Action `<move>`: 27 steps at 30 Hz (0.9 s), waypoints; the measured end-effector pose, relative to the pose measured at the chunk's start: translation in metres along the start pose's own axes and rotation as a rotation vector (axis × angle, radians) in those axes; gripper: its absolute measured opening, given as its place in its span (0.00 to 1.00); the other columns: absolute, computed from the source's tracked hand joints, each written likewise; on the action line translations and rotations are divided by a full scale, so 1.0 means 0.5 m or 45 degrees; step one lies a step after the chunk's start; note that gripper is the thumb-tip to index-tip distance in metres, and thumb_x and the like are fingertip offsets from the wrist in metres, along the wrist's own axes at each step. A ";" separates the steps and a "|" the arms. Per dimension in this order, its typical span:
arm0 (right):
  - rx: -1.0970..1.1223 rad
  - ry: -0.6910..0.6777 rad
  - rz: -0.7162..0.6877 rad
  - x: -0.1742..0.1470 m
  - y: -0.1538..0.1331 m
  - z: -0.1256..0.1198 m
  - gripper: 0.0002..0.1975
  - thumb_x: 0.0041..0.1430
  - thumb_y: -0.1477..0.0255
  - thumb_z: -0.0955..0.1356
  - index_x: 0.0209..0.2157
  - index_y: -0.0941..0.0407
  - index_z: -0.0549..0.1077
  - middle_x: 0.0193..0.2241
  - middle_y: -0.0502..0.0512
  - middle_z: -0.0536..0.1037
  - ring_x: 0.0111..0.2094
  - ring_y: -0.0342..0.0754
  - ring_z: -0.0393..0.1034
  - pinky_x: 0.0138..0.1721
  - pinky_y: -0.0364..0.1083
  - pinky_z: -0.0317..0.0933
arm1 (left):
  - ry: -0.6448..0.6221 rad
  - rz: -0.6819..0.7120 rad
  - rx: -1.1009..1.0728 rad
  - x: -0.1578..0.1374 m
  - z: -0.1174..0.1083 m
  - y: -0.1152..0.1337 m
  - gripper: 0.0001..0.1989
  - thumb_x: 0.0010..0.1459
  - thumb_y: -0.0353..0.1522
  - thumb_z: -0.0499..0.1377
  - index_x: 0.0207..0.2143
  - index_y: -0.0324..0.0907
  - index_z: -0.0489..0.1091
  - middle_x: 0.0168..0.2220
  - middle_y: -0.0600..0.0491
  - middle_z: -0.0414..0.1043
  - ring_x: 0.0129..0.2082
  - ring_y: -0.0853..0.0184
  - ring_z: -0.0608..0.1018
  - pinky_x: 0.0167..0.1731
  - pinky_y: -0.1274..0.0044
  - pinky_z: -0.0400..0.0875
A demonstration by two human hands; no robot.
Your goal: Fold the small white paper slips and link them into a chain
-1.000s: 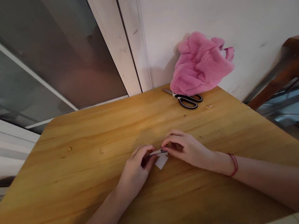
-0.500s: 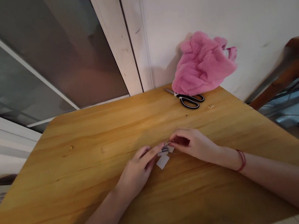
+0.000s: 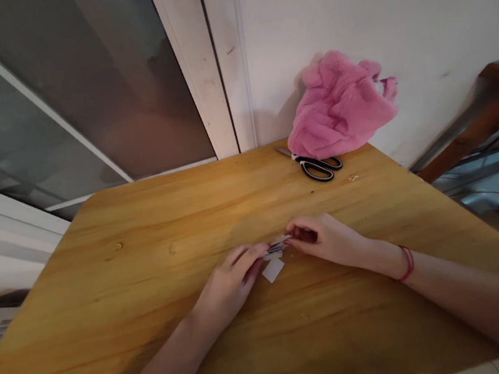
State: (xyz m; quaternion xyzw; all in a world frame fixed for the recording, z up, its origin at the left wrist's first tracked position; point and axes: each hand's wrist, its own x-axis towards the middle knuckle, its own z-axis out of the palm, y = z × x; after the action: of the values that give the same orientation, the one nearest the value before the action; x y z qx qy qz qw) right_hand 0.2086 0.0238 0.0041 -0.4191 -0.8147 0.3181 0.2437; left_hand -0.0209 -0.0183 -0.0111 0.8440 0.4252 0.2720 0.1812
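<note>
Folded paper (image 3: 279,245) sits over the middle of a wooden table (image 3: 369,331), its long axis running left to right, the right end angled away from the wearer. The right hand (image 3: 327,239) has shifted rightward from a second earlier, baring more folds; its fingertips pinch one end, the left hand's (image 3: 227,283) the other.

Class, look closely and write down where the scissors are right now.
In the head view, the scissors lie toward the far right of the table, at the near edge of the pink cloth and beyond the right hand.
</note>
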 end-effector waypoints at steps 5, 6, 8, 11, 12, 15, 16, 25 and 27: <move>-0.007 -0.070 0.015 -0.003 -0.007 0.001 0.05 0.58 0.70 0.64 0.33 0.56 0.70 0.25 0.48 0.74 0.24 0.40 0.65 0.26 0.39 0.57 | 0.040 -0.022 0.033 0.000 0.000 -0.001 0.10 0.60 0.30 0.51 0.44 0.47 0.64 0.40 0.55 0.72 0.39 0.71 0.75 0.40 0.78 0.71; -0.015 -0.079 0.016 -0.004 -0.008 0.001 0.06 0.58 0.69 0.64 0.33 0.56 0.70 0.25 0.49 0.75 0.25 0.41 0.66 0.26 0.40 0.57 | 0.028 -0.048 0.037 -0.001 0.000 0.000 0.10 0.60 0.30 0.51 0.44 0.47 0.64 0.40 0.55 0.72 0.39 0.71 0.75 0.40 0.78 0.71; 0.003 -0.104 0.010 -0.005 -0.008 0.001 0.07 0.59 0.68 0.63 0.35 0.56 0.70 0.27 0.50 0.76 0.26 0.42 0.67 0.28 0.40 0.58 | 0.005 -0.103 0.041 -0.001 0.000 0.002 0.09 0.60 0.30 0.51 0.43 0.47 0.63 0.40 0.55 0.72 0.38 0.71 0.75 0.38 0.78 0.71; 0.100 -0.148 -0.002 -0.005 -0.009 0.001 0.08 0.61 0.68 0.61 0.35 0.55 0.69 0.28 0.49 0.77 0.27 0.42 0.69 0.30 0.41 0.60 | -0.012 -0.145 0.040 -0.002 0.000 0.004 0.08 0.60 0.31 0.51 0.42 0.47 0.63 0.39 0.56 0.72 0.37 0.71 0.75 0.36 0.78 0.70; 0.125 -0.156 -0.003 -0.005 -0.009 0.000 0.08 0.61 0.68 0.61 0.35 0.55 0.69 0.28 0.49 0.77 0.28 0.42 0.69 0.30 0.41 0.60 | -0.011 -0.148 0.037 -0.002 0.000 0.005 0.08 0.60 0.31 0.51 0.42 0.47 0.62 0.39 0.56 0.72 0.37 0.71 0.75 0.36 0.78 0.70; 0.119 -0.151 0.002 -0.005 -0.009 0.000 0.08 0.61 0.68 0.61 0.34 0.56 0.69 0.27 0.49 0.76 0.27 0.42 0.69 0.30 0.41 0.60 | -0.015 -0.143 0.030 -0.001 -0.001 0.004 0.08 0.60 0.31 0.51 0.42 0.46 0.62 0.39 0.55 0.71 0.37 0.71 0.74 0.35 0.78 0.70; 0.095 -0.143 0.004 -0.005 -0.008 0.000 0.08 0.61 0.68 0.61 0.34 0.56 0.69 0.27 0.50 0.76 0.27 0.42 0.69 0.29 0.41 0.59 | -0.022 -0.142 0.030 -0.001 -0.001 0.004 0.07 0.60 0.31 0.51 0.42 0.46 0.62 0.39 0.55 0.71 0.36 0.70 0.74 0.35 0.78 0.70; 0.019 -0.141 -0.006 -0.005 -0.004 0.007 0.06 0.60 0.70 0.62 0.35 0.55 0.69 0.28 0.49 0.76 0.27 0.42 0.68 0.29 0.40 0.58 | -0.009 -0.094 0.022 -0.001 -0.003 0.008 0.08 0.60 0.29 0.52 0.42 0.47 0.63 0.39 0.56 0.70 0.38 0.72 0.74 0.38 0.80 0.69; -0.044 -0.134 0.000 -0.005 -0.004 0.010 0.07 0.60 0.70 0.62 0.35 0.55 0.70 0.28 0.49 0.76 0.27 0.42 0.68 0.28 0.40 0.58 | -0.007 -0.079 0.024 -0.002 -0.002 0.008 0.08 0.60 0.29 0.52 0.42 0.46 0.63 0.38 0.56 0.71 0.37 0.72 0.74 0.38 0.80 0.69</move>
State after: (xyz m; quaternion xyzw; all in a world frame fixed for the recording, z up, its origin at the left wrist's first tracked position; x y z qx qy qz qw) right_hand 0.2057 0.0191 0.0015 -0.4058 -0.8318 0.3255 0.1933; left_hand -0.0194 -0.0213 -0.0082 0.8328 0.4533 0.2600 0.1826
